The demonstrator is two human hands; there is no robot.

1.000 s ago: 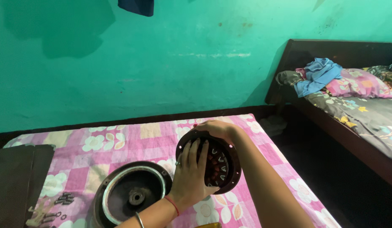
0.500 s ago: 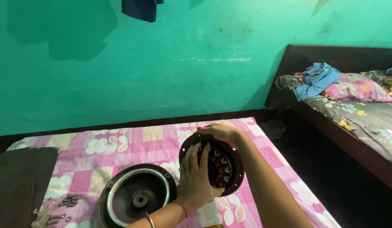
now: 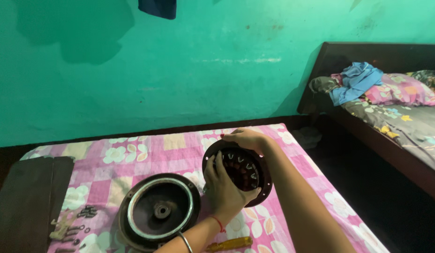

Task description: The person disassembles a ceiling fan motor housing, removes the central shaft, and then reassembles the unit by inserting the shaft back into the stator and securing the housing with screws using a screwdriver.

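I hold a round dark fan motor part [image 3: 248, 171] with copper windings, tilted up on edge above a pink flowered cloth [image 3: 133, 154]. My left hand [image 3: 224, 189] presses flat against its near face, fingers spread over the windings. Over its top rim curls my right hand [image 3: 248, 139], gripping it. Just left of it a round dark metal cover [image 3: 157, 211] with a silver ring and a centre hub lies flat on the cloth. A yellow-handled screwdriver [image 3: 229, 244] lies on the cloth below my left wrist.
Several small dark screws and bolts [image 3: 72, 225] lie at the cloth's left edge beside a dark wooden board [image 3: 25, 201]. A green wall stands behind. To the right is a dark floor gap, then a bed [image 3: 395, 107] with pillows and a blue cloth.
The view has shifted slightly. My hands stay on the motor part, which sits a little lower and closer to the cover; the screwdriver has come into view.
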